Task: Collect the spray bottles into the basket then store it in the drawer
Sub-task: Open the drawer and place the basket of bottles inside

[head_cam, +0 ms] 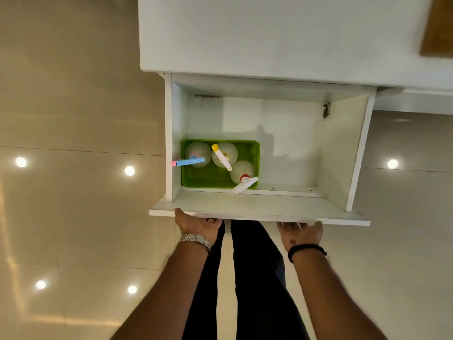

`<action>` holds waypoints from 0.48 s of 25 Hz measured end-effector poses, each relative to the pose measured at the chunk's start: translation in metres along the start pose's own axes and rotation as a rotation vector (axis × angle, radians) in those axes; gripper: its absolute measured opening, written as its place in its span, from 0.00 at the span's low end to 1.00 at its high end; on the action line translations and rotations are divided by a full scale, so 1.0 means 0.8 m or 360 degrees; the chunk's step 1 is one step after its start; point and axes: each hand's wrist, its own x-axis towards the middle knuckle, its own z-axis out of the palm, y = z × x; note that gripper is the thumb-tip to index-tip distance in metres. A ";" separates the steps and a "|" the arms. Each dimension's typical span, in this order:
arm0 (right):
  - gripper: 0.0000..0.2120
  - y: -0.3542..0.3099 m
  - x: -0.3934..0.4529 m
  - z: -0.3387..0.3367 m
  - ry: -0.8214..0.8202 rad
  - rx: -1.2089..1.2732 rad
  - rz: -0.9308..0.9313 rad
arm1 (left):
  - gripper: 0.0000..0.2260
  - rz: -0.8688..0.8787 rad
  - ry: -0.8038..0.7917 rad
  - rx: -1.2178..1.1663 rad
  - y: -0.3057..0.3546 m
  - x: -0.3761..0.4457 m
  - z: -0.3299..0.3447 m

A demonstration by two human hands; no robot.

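The white drawer (259,212) stands pulled out from under the white counter. Inside, in its front left corner, sits the green basket (208,177). Three clear spray bottles stand in it: one with a blue and pink head (188,161), one with a yellow and white head (221,157), one with a red collar and white head (244,181). My left hand (198,224) and my right hand (300,233) both rest flat against the drawer's front panel, fingertips hidden under its edge.
The white counter top (269,33) runs across the top, with a wooden panel (438,25) at the far right. The right half of the drawer floor (289,143) is bare. Glossy beige floor tiles (73,192) reflect ceiling lights. My dark trousered legs (255,278) stand below the drawer.
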 end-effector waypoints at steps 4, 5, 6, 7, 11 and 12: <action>0.32 -0.018 -0.021 0.041 0.0069 0.0146 0.0026 | 0.27 -0.0027 -0.0019 0.0030 0.013 -0.013 0.024; 0.34 -0.021 -0.024 0.045 0.0060 0.0134 0.0040 | 0.27 -0.0031 -0.0004 0.0026 0.014 -0.016 0.030; 0.35 -0.024 -0.026 0.050 0.0039 0.0104 0.0040 | 0.28 -0.0029 0.0010 0.0022 0.016 -0.019 0.037; 0.36 -0.029 -0.026 0.056 0.0024 0.0079 0.0036 | 0.29 -0.0023 0.0005 0.0018 0.018 -0.022 0.044; 0.36 -0.045 -0.026 0.089 -0.0032 0.0092 0.0010 | 0.32 0.0014 -0.0149 0.0002 0.025 -0.032 0.072; 0.34 -0.048 -0.027 0.098 -0.0074 0.0096 -0.0001 | 0.33 0.0026 -0.0198 -0.0004 0.027 -0.034 0.081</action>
